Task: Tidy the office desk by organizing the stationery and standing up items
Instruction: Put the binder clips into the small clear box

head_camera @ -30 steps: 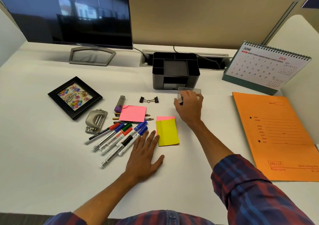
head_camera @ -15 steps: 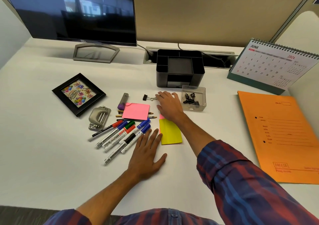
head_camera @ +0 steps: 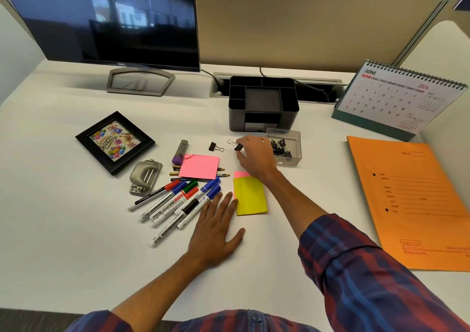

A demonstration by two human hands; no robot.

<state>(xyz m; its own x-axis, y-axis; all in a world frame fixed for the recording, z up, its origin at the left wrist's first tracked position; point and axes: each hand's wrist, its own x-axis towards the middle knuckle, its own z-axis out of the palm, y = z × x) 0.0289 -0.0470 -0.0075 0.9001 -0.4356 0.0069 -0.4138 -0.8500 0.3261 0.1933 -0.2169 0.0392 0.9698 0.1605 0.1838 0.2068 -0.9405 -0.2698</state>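
Head view. My right hand [head_camera: 254, 160] reaches to the middle of the white worktop [head_camera: 63, 230]; its grip pinches a black binder clip [head_camera: 238, 147] between thumb and fingers, the clip's wire loops pointing left. I cannot tell whether the clip is clear of the surface. A second binder clip [head_camera: 215, 146] lies just left of it, apart from the hand. Just right of the hand sits a clear plastic box [head_camera: 292, 151] with more black clips heaped inside.

My left hand [head_camera: 216, 232] rests palm down nearer to me, grip spread flat, fingertips touching the near ends of the marker pens [head_camera: 175, 202] and the left edge of the yellow sticky pad [head_camera: 250, 197]. The markers lie in a loose fan, caps red, blue, green and black. A pink sticky pad [head_camera: 199, 166] lies on top of a few pencils beyond them. A purple-tipped item [head_camera: 180, 152] lies by the pink pad's left corner.

Left: a metal hole punch [head_camera: 145, 177] and a black photo frame [head_camera: 115, 142], lying flat.

Far: a black desk organiser [head_camera: 263, 102], compartments bare, a monitor [head_camera: 106, 18] to its left and a standing calendar [head_camera: 396, 97] to its right. An orange file folder [head_camera: 417, 199] lies flat at right.
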